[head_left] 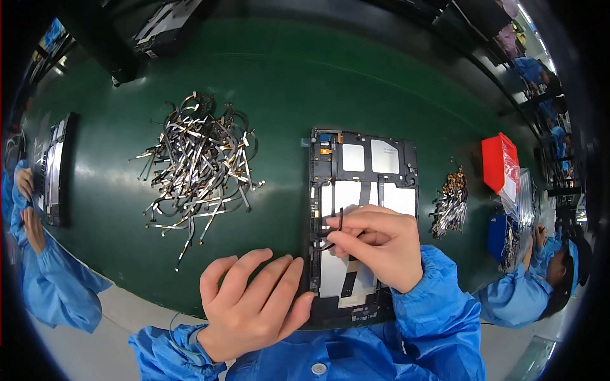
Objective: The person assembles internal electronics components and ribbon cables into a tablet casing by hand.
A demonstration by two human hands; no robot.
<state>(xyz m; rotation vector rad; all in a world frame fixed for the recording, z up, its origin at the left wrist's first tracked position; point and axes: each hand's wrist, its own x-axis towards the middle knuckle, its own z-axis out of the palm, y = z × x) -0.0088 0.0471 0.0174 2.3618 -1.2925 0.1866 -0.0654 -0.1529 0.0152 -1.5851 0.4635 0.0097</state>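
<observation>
In front of me lies an opened tablet-like device [331,190] with a black frame, silver panels and dark flat strips. My right hand [387,247] is over its left-middle part, thumb and forefinger pinched on a thin black flat cable [341,219]. The cable sticks up between the fingertips, and a black loop shows below them at the device's left side; whether they are one piece I cannot tell. My left hand [254,308] holds nothing. Its fingers are spread and curved over the green table, with the thumb close to the device's left edge.
A tangled pile of flat cables [197,159] lies left of the device. To its right are a smaller cable bundle [450,206], a red bin [492,162] and a blue bin [497,238]. Co-workers in blue sit at both sides, the left one beside another device [56,168].
</observation>
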